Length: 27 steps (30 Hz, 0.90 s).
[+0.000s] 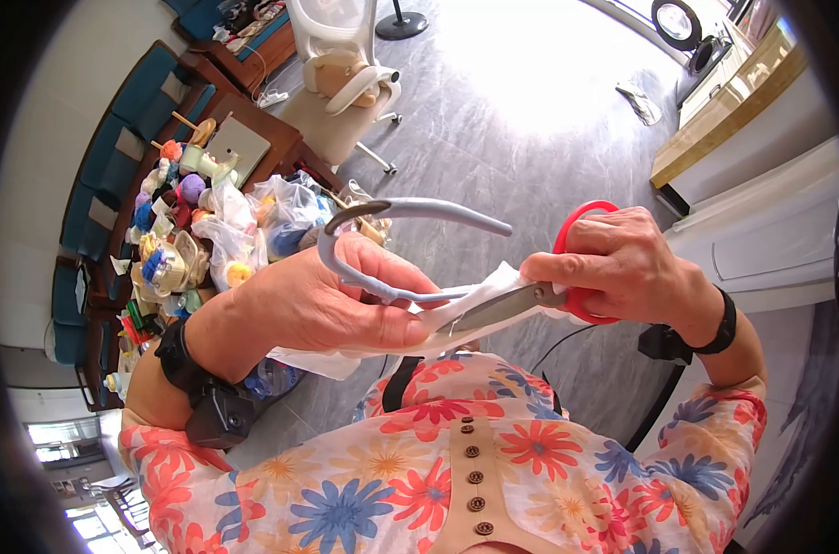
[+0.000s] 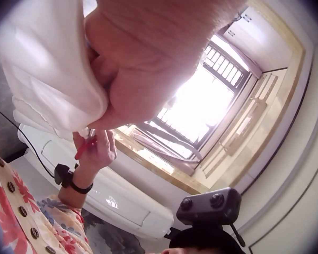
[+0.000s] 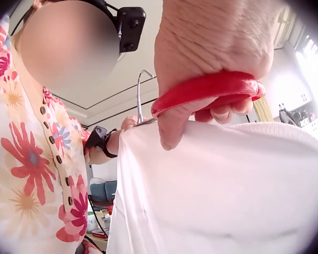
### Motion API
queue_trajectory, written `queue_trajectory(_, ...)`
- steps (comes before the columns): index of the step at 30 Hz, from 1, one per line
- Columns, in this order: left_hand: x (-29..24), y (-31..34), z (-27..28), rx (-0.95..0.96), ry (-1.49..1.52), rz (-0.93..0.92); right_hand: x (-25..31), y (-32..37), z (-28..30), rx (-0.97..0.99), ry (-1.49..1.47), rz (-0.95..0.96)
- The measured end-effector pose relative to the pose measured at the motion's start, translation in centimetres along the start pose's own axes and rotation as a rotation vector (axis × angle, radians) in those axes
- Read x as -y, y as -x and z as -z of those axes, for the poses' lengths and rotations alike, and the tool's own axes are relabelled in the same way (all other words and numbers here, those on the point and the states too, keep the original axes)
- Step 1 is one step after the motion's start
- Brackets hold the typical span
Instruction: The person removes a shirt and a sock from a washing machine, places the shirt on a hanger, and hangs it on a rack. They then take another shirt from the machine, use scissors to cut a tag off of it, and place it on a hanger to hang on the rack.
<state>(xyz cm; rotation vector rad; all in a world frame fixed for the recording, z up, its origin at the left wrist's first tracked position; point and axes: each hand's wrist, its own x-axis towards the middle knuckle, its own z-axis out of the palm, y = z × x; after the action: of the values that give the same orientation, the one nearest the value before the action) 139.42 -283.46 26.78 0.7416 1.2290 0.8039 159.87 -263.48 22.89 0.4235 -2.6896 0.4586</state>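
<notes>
My left hand pinches white cloth between thumb and fingers. It also holds a thin curved hoop, headband-like and wrapped in grey-blue, with a dark bare stretch at its bend. One end of the hoop runs down to the cloth; the other points out to the right. In my right hand are red-handled scissors, fingers and thumb through the loops. Their grey blades lie along the cloth, tips close to my left thumb. In the right wrist view the cloth hangs wide below the red handle.
To the left, a wooden table carries yarn balls, plastic bags and a woven basket. Behind it stand a blue sofa and a white swivel chair. A white cabinet is at the right.
</notes>
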Motion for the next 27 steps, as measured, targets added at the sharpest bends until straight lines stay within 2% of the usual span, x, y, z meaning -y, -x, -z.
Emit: queue_trajectory(27, 0.22, -0.05, 0.24, 0.063, 0.098, -0.043, 0.44, -0.40, -0.01, 0.022, -0.017, -0.015)
